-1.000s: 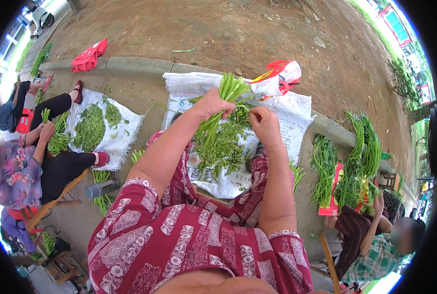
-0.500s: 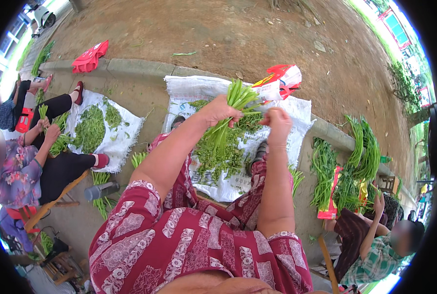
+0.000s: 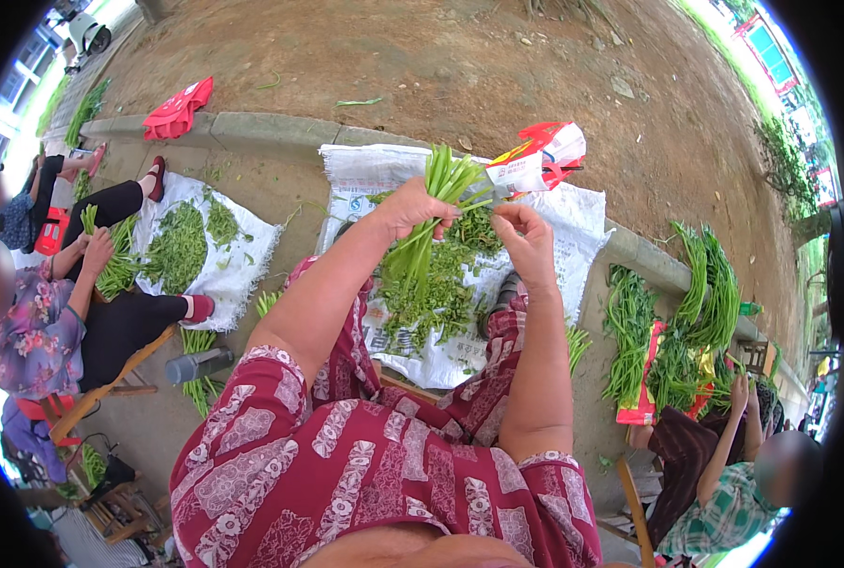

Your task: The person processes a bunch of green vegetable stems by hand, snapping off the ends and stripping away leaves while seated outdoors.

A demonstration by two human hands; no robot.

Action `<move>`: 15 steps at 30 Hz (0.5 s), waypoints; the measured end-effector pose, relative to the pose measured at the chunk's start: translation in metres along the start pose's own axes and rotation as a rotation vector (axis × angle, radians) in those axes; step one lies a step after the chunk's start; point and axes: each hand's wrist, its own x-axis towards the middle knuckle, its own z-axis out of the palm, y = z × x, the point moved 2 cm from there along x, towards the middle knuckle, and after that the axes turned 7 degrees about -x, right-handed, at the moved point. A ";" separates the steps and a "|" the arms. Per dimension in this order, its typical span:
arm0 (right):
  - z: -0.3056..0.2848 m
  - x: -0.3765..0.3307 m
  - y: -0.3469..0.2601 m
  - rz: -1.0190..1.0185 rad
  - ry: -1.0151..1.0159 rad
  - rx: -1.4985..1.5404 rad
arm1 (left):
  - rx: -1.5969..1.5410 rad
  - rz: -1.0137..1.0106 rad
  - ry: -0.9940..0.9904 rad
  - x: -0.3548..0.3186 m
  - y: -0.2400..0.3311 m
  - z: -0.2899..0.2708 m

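My left hand [image 3: 411, 207] is wrapped round a bunch of long green vegetable stalks [image 3: 451, 176], with pale stem ends fanning out at the top and the rest hanging below the fist. To the right of the bunch, a little apart from it, my right hand [image 3: 528, 248] is closed in a pinch; whatever lies between its fingertips is too small to make out. Beneath both hands, a heap of loose green leaves and stems [image 3: 424, 308] covers part of a white woven sack [image 3: 573, 222] spread on the ground between my feet.
A red and white bag [image 3: 550, 156] lies on the sack's far edge by the kerb [image 3: 280, 131]. To the right are heaped greens [image 3: 711, 284] and a seated person [image 3: 725, 502]. On the left, another person [image 3: 39, 331] holds stalks beside a second white sack [image 3: 237, 275]; a grey bottle [image 3: 200, 366] lies nearer.
My right hand has come down and slightly left, with its fingers turned toward the stalks. My left hand and the bunch have shifted slightly left and up.
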 end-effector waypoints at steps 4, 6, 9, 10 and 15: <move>0.006 -0.001 -0.018 -0.073 0.084 -0.011 | 0.055 0.003 -0.014 -0.001 0.000 0.001; 0.006 -0.001 -0.020 -0.144 0.087 -0.114 | 0.094 -0.002 -0.008 -0.003 0.000 0.006; 0.006 -0.002 -0.015 -0.224 0.078 -0.320 | 0.097 -0.004 -0.015 -0.002 0.001 0.006; 0.007 -0.003 -0.015 -0.230 0.075 -0.352 | 0.092 0.000 -0.016 -0.002 0.001 0.004; 0.011 -0.004 -0.017 -0.219 0.047 -0.361 | 0.065 0.018 -0.024 -0.003 0.002 0.002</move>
